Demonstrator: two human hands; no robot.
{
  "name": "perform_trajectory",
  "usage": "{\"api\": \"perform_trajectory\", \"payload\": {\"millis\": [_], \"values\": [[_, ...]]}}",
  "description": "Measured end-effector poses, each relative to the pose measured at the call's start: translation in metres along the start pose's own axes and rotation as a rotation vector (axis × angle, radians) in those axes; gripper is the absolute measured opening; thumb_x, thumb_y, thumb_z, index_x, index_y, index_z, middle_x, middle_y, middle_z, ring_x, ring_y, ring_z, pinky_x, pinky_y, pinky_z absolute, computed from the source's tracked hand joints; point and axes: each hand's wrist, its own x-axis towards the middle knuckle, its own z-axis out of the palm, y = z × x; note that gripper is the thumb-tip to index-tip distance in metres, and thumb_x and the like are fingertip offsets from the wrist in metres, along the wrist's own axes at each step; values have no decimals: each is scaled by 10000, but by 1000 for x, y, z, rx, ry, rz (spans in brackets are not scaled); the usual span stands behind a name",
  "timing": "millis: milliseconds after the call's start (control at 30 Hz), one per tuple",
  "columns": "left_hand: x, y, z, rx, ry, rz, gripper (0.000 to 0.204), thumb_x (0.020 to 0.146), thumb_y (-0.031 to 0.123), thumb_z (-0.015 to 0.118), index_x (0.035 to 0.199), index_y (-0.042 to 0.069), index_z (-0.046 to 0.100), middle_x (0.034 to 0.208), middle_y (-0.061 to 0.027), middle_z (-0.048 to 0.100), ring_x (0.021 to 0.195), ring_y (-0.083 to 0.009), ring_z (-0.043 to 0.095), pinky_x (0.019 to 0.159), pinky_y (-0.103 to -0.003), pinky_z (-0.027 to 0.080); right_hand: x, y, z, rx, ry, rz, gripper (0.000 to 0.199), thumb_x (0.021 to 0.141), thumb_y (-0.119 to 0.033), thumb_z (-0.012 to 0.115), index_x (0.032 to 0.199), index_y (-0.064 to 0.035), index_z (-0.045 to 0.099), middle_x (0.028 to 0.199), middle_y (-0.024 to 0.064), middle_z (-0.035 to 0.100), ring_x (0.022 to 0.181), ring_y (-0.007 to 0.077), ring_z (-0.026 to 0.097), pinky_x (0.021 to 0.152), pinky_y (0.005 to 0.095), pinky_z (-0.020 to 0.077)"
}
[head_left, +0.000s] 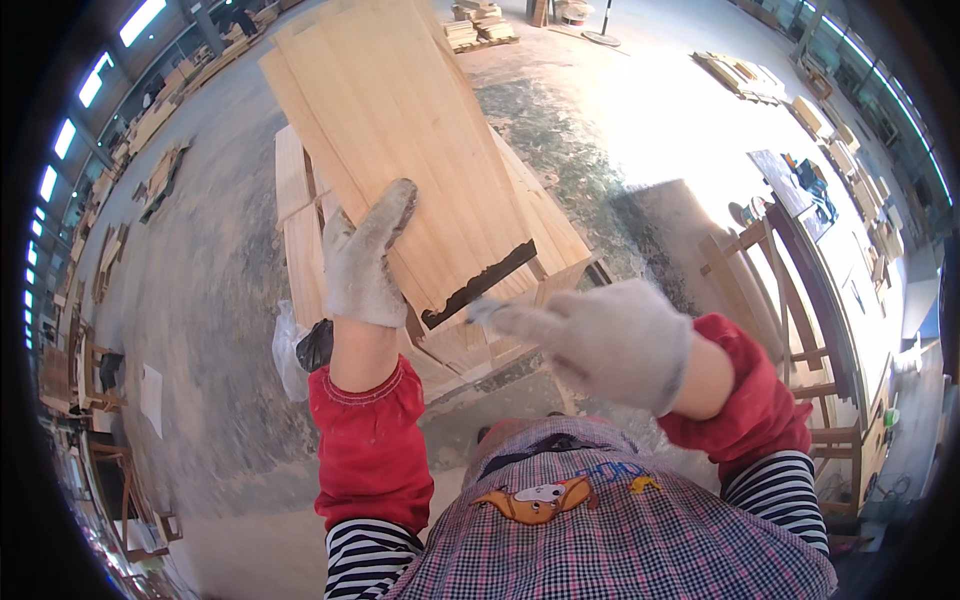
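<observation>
A pale wooden panel (pixel 400 130) is held up slanting in front of me. My left hand (pixel 368 258), in a whitish work glove, grips its left edge, thumb lying on the broad face. Across the panel's near end runs a dark strip with a wavy edge (pixel 478 284). Close below that strip is my right hand (pixel 620 340), also gloved and smeared by motion. Its fingers are drawn together around something small and greyish at the tips, too blurred to name. Under the panel lies a stack of wooden boards (pixel 300 240), partly hidden by it.
A clear plastic bag with something black (pixel 300 345) sits left of the stack. To the right stands a wooden rack or bench (pixel 800 320) with leaning boards. Pallets of wood (pixel 480 25) stand farther off on the dusty floor (pixel 220 230).
</observation>
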Motion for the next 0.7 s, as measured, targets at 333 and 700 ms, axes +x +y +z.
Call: {"api": "perform_trajectory", "payload": {"millis": [333,700], "values": [[-1,1,-4,12,8,41,402,821,53,592,1192,-8,453,1057,-117,592,888,-181,620,790,-297,521,-5,11,-8,-77,-19,108,557,803,-105,566,1337,-142,412,761,90,611,620,201,622,510,298,500],[1,-3,-6,16,19,-10,414,814,78,613,1194,0,470,1051,-114,593,901,-199,623,791,-326,526,-20,65,0,535,206,117,408,768,-18,545,1175,0,553,693,114,578,543,197,562,537,290,450]]}}
